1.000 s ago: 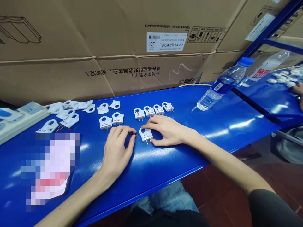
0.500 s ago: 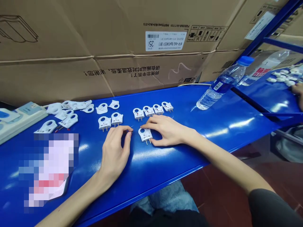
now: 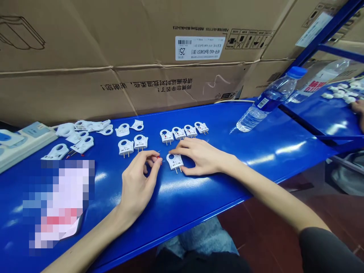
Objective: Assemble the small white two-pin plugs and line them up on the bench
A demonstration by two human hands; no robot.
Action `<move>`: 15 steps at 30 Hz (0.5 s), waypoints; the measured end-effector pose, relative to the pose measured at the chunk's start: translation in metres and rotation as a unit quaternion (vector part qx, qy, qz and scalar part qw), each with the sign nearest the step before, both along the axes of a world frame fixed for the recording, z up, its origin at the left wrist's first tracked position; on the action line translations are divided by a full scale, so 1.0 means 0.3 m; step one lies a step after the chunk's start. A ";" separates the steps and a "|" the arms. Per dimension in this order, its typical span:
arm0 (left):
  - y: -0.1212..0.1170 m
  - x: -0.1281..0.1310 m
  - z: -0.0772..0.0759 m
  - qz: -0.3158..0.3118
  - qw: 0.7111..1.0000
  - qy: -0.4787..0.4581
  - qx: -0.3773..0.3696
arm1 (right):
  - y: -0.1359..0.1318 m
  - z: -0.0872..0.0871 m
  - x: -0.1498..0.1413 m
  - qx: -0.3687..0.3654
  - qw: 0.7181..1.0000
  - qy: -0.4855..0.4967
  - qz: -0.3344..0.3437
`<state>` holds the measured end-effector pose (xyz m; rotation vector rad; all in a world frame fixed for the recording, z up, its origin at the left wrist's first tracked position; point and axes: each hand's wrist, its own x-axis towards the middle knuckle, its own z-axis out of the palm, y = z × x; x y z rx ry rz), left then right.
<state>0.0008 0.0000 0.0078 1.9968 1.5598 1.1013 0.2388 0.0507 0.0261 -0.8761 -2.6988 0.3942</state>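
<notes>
My left hand (image 3: 139, 178) rests on the blue table (image 3: 199, 189) and pinches a tiny red part with thin wire leads (image 3: 159, 159) between thumb and forefinger. My right hand (image 3: 199, 155) lies just to its right, fingers closed round a white two-pin plug body (image 3: 174, 162) that lies flat on the table. The red part is a short way left of that plug. Behind my hands stands a row of several white plug bodies (image 3: 184, 133), and two more (image 3: 133, 145) sit to the left.
Loose white plug shells (image 3: 82, 134) lie at the far left by a white power strip (image 3: 17, 142). A water bottle (image 3: 267, 100) lies on its side at the right. Cardboard boxes (image 3: 142, 57) wall the back. Another person's hand (image 3: 358, 110) shows at the far right.
My left hand lifted slightly off the table and its fingers curled tighter round the small red part. My right hand and the plug stayed put.
</notes>
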 end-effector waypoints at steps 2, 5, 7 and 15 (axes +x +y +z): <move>0.000 0.000 0.001 0.004 1.000 -0.006 -0.018 | 0.001 0.000 0.000 -0.002 1.000 -0.002 0.000; -0.002 0.002 0.006 0.005 0.998 -0.029 -0.048 | 0.000 0.002 0.001 -0.006 1.000 -0.001 -0.001; -0.002 0.003 0.012 -0.001 0.996 -0.049 -0.069 | -0.002 0.004 0.003 -0.011 1.000 0.004 0.003; 0.000 0.010 0.026 0.018 0.988 -0.091 -0.121 | -0.019 0.019 -0.018 -0.007 0.999 0.048 -0.016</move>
